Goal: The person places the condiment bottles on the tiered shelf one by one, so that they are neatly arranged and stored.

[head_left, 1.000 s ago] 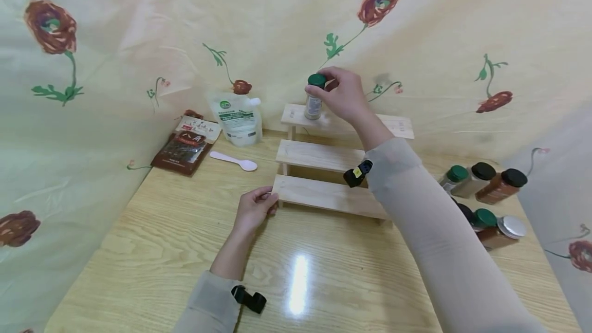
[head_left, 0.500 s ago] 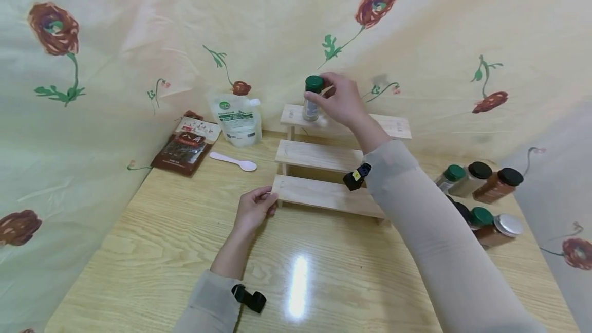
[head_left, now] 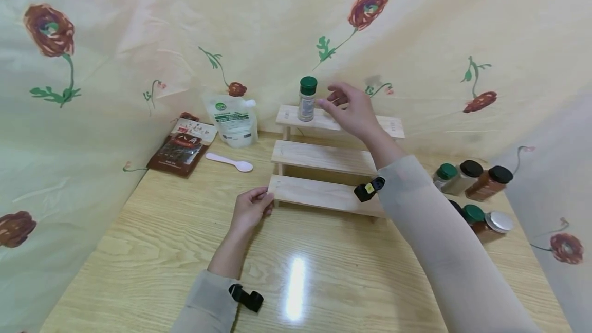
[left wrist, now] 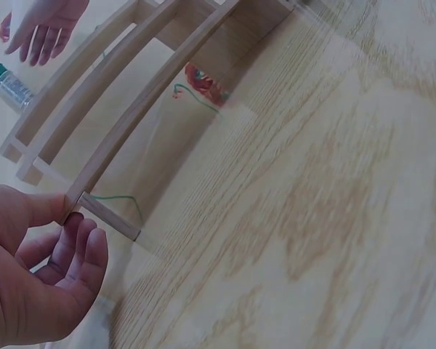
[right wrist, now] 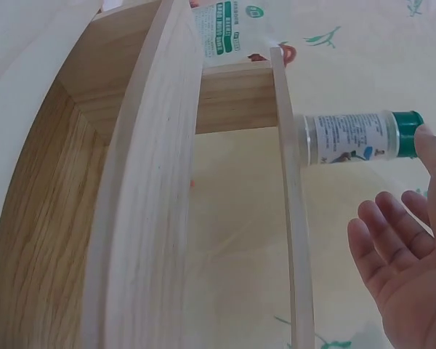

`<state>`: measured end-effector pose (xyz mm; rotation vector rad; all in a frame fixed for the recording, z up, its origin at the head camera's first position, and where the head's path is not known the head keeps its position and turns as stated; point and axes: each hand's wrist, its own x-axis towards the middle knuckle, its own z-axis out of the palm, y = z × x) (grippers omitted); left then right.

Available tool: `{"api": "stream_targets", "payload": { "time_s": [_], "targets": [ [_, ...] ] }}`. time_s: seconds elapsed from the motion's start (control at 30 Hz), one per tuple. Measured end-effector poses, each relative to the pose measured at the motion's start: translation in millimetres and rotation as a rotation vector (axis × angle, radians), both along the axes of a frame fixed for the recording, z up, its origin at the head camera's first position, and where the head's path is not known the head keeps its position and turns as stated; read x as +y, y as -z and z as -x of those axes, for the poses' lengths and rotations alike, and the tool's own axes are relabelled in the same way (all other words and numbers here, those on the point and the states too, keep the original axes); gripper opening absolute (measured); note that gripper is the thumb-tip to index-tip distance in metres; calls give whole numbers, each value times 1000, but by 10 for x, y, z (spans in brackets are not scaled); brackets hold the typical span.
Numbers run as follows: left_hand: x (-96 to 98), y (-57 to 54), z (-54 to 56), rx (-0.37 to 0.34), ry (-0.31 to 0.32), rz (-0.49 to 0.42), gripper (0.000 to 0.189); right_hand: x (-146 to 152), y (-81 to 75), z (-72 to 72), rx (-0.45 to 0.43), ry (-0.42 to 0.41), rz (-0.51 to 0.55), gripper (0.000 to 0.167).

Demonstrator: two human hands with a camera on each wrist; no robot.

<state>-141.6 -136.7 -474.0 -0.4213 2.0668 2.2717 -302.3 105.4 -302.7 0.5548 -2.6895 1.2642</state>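
Note:
A clear spice jar [head_left: 307, 104] with a green cap and a printed label stands upright on the top step of a three-tier wooden rack [head_left: 324, 155], toward its left end. My right hand [head_left: 353, 109] is just right of the jar, fingers loosely bent and holding nothing; in the right wrist view the jar [right wrist: 349, 138] rests on the top board, apart from the curled fingers. At the rack's lower left corner, my left hand [head_left: 250, 209] pinches the end of the bottom board between thumb and fingers. The left wrist view shows this left hand [left wrist: 47, 269] at the board's end.
Several spice jars [head_left: 489, 183] with green, black and silver caps stand on the table at the right, partly behind the right sleeve. Left of the rack are a white spouted pouch [head_left: 233, 122], a brown spice packet [head_left: 180, 148] and a pale pink spoon [head_left: 229, 161]. A flowered cloth hangs behind.
My right hand has let go of the green-capped spice jar and drawn back to the right. The jar stays on the top step. My left hand keeps its hold on the rack.

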Motion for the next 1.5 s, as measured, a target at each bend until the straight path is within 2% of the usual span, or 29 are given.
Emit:
{"api": "stream_targets", "payload": {
  "time_s": [0.23, 0.47, 0.67, 0.9, 1.07, 1.23, 1.5],
  "targets": [
    [-11, 37, 2, -4, -9, -4, 30, 195, 79, -105, 38, 9, 25, 51],
    [-5, 35, 11, 0, -17, 12, 29, 457, 126, -228, 39, 27, -18, 39],
    [-9, 30, 16, 4, -23, 11, 31, 684, 96, -315, 33, 12, -79, 42],
    [24, 16, 19, 1, -32, 6, 35, 894, 31, -389, 64, -10, -100, 42],
    [69, 33, 25, 28, -62, 42, 38, 1040, 5, -433, 94, -12, -126, 42],
    [82, 65, 30, 53, -71, 66, 37, 1203, -26, -507, 108, 37, -138, 41],
    [99, 139, 16, 147, -75, 75, 38, 1523, -59, -586, 102, 110, -136, 43]
  ]
}}
